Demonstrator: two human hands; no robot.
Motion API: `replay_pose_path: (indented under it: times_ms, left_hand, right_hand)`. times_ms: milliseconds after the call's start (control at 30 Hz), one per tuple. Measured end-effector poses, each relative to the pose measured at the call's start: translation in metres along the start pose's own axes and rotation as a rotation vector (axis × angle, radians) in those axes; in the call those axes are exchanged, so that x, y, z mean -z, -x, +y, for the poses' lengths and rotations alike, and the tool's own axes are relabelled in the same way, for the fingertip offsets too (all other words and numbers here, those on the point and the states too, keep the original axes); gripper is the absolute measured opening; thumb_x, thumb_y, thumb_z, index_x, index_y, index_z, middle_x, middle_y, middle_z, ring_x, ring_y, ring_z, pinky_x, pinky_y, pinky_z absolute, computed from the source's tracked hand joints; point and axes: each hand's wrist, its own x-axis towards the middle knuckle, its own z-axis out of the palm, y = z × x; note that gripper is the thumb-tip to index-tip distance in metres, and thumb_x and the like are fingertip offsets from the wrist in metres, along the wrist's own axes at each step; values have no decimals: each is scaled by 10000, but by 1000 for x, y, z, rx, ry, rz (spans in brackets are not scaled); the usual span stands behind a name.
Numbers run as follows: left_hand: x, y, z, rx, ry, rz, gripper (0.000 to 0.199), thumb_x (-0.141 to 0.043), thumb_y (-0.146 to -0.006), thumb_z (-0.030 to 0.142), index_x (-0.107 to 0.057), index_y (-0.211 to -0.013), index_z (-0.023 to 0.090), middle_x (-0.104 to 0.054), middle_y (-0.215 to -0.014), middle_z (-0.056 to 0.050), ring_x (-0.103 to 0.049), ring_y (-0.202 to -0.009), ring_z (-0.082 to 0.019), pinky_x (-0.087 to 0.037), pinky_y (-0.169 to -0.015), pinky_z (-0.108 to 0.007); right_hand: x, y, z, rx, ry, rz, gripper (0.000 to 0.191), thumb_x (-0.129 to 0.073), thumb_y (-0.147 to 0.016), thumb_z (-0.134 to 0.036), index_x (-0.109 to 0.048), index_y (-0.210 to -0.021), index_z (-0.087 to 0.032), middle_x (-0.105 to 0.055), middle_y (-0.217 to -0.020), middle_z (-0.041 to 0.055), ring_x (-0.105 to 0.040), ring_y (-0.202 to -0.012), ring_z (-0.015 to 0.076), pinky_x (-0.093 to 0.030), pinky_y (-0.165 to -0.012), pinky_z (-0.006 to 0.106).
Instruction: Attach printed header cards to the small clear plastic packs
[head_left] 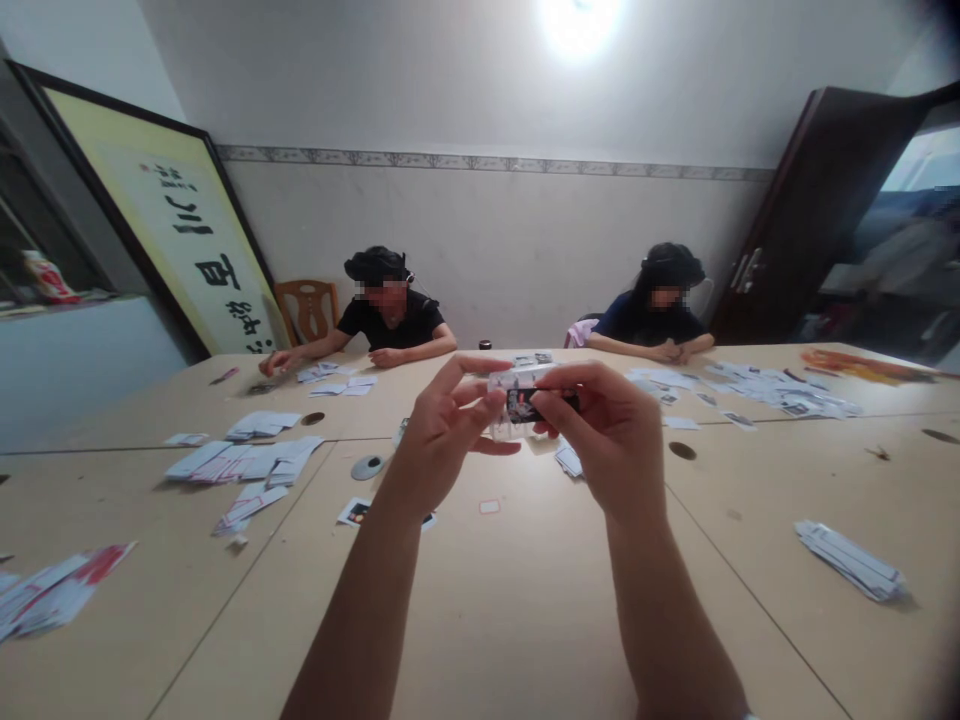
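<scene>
Above the table's middle, my left hand (448, 425) is closed around the left end of a small clear plastic box (512, 433). My right hand (619, 425) pinches a small black printed label (520, 405) between thumb and fingers, at the box's front face. Whether the label is stuck to the box or only held against it, I cannot tell. Fingers cover much of both. Below my left wrist lies a dark-pictured card (354, 512), and a small red-edged slip (489, 507) lies between my forearms.
Paper piles (247, 462) spread over the table's left side. A stack of folded papers (853, 562) lies at right, with more scattered papers (787, 388) farther back. Two people sit across the table, one at left (394, 330) and one at right (652, 318).
</scene>
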Motion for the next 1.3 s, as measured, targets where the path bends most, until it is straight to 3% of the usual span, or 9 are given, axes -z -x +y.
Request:
replay_pose_path:
  times_ms: [133, 333, 533, 733, 1300]
  left_hand:
    - [-2, -1, -2, -10, -8, 35, 330, -705, -903, 478, -638, -1139, 257, -608, -768, 9, -664, -714, -153, -692, -623, -343]
    - [-4, 0, -4, 5, 4, 11, 299, -693, -917, 472, -598, -1110, 264, -624, -850, 1, -684, -748, -161, -692, -614, -348]
    - [-6, 2, -6, -14, 54, 13, 249, -682, -932, 450, -612, -1073, 257, -514, -737, 37, -562, -626, -98, -695, -613, -350]
    - [-6, 2, -3, 27, 53, 15, 312, -731, -889, 447, -589, -1060, 228, -563, -827, -4, -616, -749, -140, -684, -596, -316]
    - [-8, 3, -2, 21, 4, 28, 321, -719, -895, 457, -585, -1073, 226, -627, -863, -14, -671, -760, -167, -697, -596, -380]
  right_hand:
    - [-1, 1, -1, 30, 137, 44, 47, -752, -833, -179, -744, -846, -224, -722, -779, -12, -652, -616, 109, -594, -534, 233]
    - [-4, 5, 2, 54, 234, 112, 88, -745, -835, -182, -741, -912, -225, -722, -768, -14, -673, -613, 125, -566, -546, 263]
    - [-7, 8, 2, 118, 262, 158, 84, -767, -816, -158, -717, -841, -221, -727, -771, -13, -694, -690, 145, -583, -629, 289]
    - [-7, 9, -1, 142, 287, 147, 92, -750, -832, -142, -716, -845, -226, -740, -782, -14, -703, -699, 145, -592, -641, 288]
    - [-4, 8, 1, 158, 310, 105, 97, -700, -871, -138, -694, -854, -233, -714, -799, -15, -661, -679, 135, -566, -624, 289]
